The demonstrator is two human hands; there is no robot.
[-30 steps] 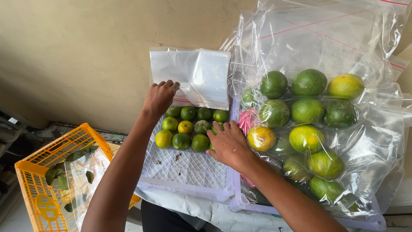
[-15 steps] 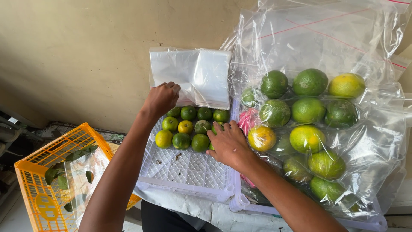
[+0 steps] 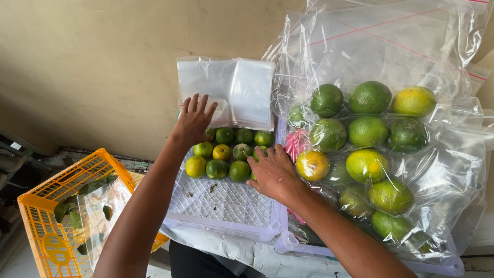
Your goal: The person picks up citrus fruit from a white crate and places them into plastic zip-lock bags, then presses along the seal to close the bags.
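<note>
My left hand [image 3: 194, 119] is raised with fingers spread, its fingertips on the lower edge of a stack of clear plastic bags [image 3: 226, 90] leaning against the wall. My right hand [image 3: 274, 173] rests palm down in a white lattice tray [image 3: 221, 203], touching the small green and yellow citrus fruits [image 3: 226, 152] gathered at the tray's far end. It holds nothing that I can see.
At right, large green and yellow citrus fruits [image 3: 368, 128] lie packed in clear plastic bags [image 3: 442, 170] over a second white tray [image 3: 442, 265]. A pink net [image 3: 296, 144] shows between the trays. An orange crate [image 3: 56, 216] with leaves and a bag stands lower left.
My left hand has opened, its fingers now spread against the plastic bags. My right hand has stayed on the small fruits.
</note>
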